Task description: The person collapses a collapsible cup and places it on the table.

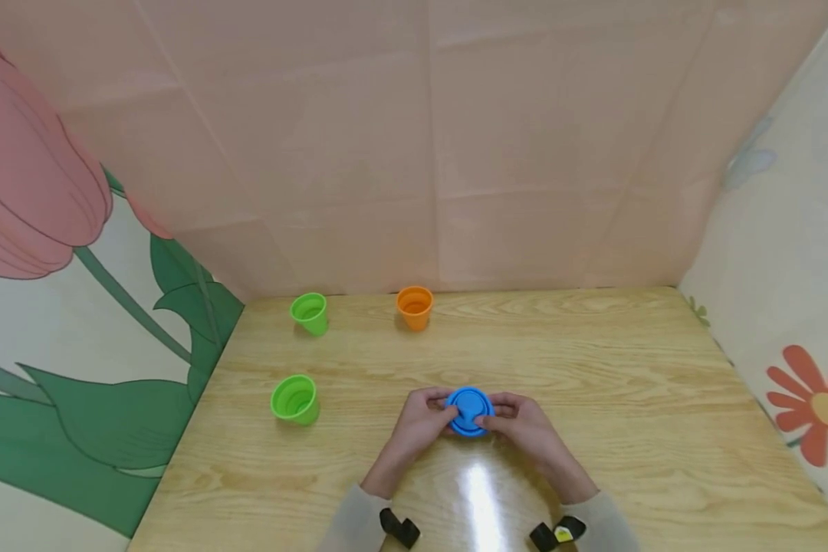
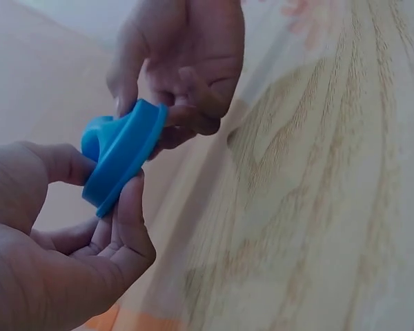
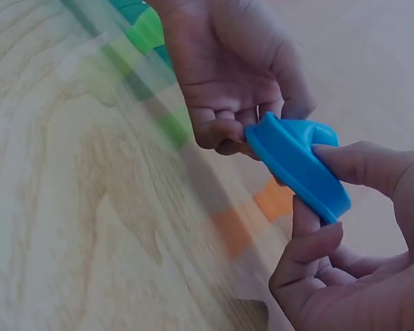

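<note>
Blue, kinda rubbery-looking disc (image 1: 471, 400) with stepped rings, held over the wood-grain table (image 1: 628, 368), left hand (image 1: 421, 418) and right hand (image 1: 522, 419) both pinching it thumb-to-fingers; tapered orange cup (image 1: 415, 308) at its 11 o'clock, green cup (image 1: 294, 399) at 9, another green cup (image 1: 310, 314) at 10

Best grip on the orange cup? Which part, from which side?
Pinch the orange cup across its near rim, coming from above and the front. It stands upright, mouth up, and narrows toward the base, so a low side grip might slip; the pink backdrop close behind likely crowds a far-side approach.
</note>
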The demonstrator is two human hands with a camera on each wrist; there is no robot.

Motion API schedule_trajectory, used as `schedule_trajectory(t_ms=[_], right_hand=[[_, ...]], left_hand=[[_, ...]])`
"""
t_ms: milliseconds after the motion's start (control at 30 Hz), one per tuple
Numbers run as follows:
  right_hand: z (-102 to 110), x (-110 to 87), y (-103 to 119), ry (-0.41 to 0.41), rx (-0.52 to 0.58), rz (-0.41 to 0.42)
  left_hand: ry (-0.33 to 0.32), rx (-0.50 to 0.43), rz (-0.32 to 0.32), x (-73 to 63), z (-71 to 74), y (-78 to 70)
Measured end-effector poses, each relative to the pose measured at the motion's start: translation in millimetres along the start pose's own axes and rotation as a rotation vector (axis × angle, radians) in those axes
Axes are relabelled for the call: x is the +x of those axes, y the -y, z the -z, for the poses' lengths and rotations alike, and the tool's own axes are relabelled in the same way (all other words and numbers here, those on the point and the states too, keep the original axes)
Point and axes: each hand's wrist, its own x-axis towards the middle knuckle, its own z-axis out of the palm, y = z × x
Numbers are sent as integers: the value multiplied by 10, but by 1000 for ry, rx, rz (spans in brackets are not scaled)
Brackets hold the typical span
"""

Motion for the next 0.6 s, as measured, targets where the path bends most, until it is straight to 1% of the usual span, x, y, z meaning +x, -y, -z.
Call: schedule_trajectory(t_ms=[133, 367, 500, 600], right_hand=[[-32, -11, 4, -14, 3, 2], [-35, -4, 1, 8, -19, 26], [-50, 5, -2, -35, -18, 23], [-68, 7, 1, -85, -36, 3]], left_hand=[[-15, 3, -8, -7, -11, 4], [-24, -6, -5, -12, -17, -10], [-30, -3, -3, -10, -45, -21], [-35, -3, -5, -13, -58, -20]])
